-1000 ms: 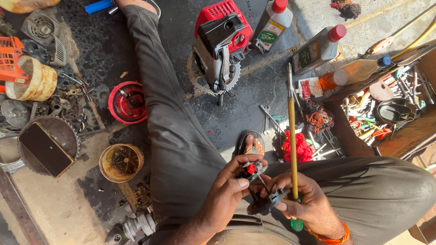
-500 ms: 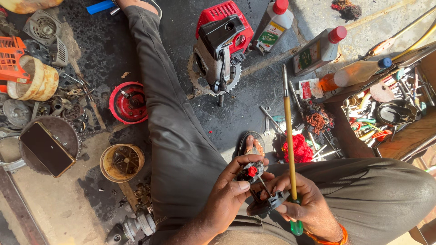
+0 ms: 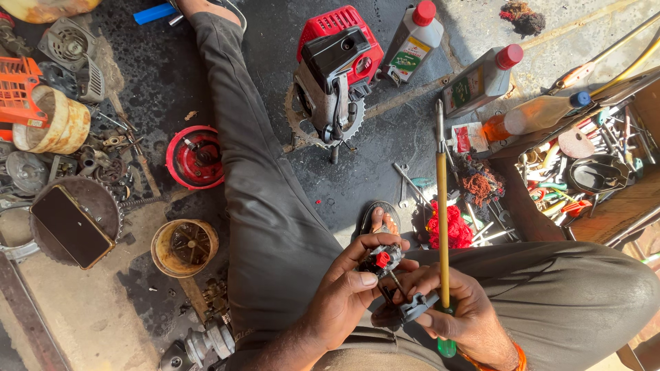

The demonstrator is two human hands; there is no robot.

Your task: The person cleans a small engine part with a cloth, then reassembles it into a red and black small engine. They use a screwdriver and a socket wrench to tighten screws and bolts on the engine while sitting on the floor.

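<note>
Your left hand (image 3: 347, 295) is closed around a small dark engine part with a red cap (image 3: 382, 261), held over your lap, and your right hand (image 3: 460, 312) is clamped on a long yellow-shafted screwdriver (image 3: 442, 206) along with a grey piece (image 3: 417, 306) pinched under the fingers. Keep the part braced against your thigh and the small pieces over your lap, so nothing drops into the clutter. Beyond your sandalled foot (image 3: 380, 220) lie spanners (image 3: 410, 182), then the red engine unit (image 3: 337, 65) and oil bottles (image 3: 414, 41).
</note>
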